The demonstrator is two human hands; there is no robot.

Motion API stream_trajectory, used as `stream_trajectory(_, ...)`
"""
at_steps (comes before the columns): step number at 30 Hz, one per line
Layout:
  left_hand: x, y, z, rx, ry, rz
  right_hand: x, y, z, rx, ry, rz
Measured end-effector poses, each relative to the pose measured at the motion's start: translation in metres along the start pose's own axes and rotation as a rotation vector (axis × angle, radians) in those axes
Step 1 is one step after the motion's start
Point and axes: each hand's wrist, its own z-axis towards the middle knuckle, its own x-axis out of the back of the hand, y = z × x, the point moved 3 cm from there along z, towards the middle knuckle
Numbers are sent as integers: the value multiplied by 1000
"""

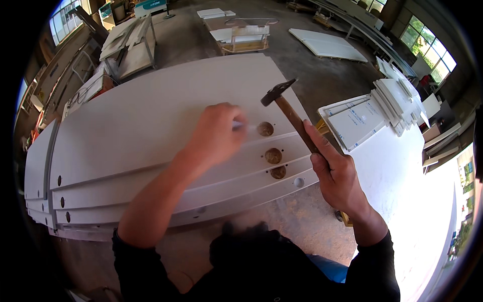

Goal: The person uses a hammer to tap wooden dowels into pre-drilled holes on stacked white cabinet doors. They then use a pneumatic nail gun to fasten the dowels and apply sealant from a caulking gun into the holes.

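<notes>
My right hand grips the wooden handle of a hammer, its dark metal head raised over the right end of a white panel. Over the same panel, my left hand is closed, fingers curled. A small pale thing shows blurred at its fingertips; its kind cannot be made out. Just right of these fingertips is a round brown recess with small holes beside it. Lower panels, stepped toward me, show two more round recesses, a middle one and a nearer one.
To the right, cut white boards are piled by a white surface. Beyond the panels stand a loaded trolley and a low board stack. More panels adjoin on the left, with a board-laden rack behind.
</notes>
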Motion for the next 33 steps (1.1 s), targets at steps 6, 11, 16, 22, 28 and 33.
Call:
stream_trajectory(6,3,-1,2,62,-32,-40,-5,1,-3,-1,-124,-124)
stream_trajectory(11,14,-3,6,123,-18,-34,-6,3,-3,43,-89,-185)
stream_trajectory(16,14,-10,7,99,-8,32,1,-3,3,115,71,-70)
stream_trajectory(22,18,-11,8,110,19,25,-7,6,6,145,-49,-176)
stream_trajectory(28,15,-5,5,127,8,66,-11,11,-1,49,-140,-267)
stream_trajectory(33,14,-10,5,156,-7,-3,-10,3,-1,-62,-229,-185)
